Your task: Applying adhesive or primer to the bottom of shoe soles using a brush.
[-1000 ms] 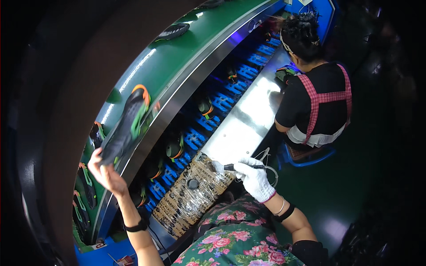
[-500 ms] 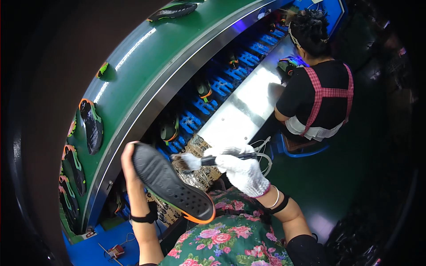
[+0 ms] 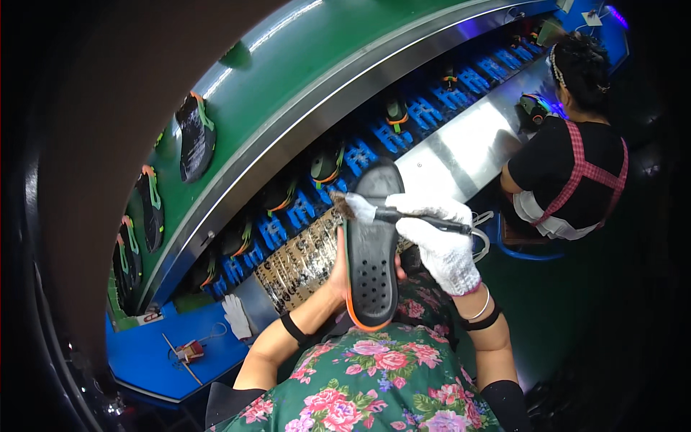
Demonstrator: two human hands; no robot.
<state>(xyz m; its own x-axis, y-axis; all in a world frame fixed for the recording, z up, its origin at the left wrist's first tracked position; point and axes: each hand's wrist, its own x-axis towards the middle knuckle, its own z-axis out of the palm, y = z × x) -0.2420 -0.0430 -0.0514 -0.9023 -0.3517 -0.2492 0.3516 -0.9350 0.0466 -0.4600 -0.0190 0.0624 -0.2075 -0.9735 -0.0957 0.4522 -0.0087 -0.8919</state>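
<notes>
My bare left hand (image 3: 338, 268) is wrapped round a black shoe sole (image 3: 372, 252) from beneath. Small holes dot the sole's near end, and orange and green show along its rim. In my right hand (image 3: 445, 252), covered by a white knit glove, is a brush (image 3: 364, 210) with a black handle, a whitish collar and brown bristles. It lies across the upper part of the sole, bristles near the left edge; whether they touch it I cannot tell.
A green conveyor (image 3: 288, 83) carrying several soles (image 3: 196, 137) curves along the left. Beneath it, shoe parts (image 3: 327, 164) sit among blue holders (image 3: 360, 160). A metal worktop (image 3: 461, 155) leads to a seated co-worker (image 3: 583, 151). A white glove (image 3: 236, 315) lies on the blue table (image 3: 151, 353).
My left hand has brought the sole rightward and turned it more upright. The brush, earlier beside the sole, is now over it. The whole view has shifted.
</notes>
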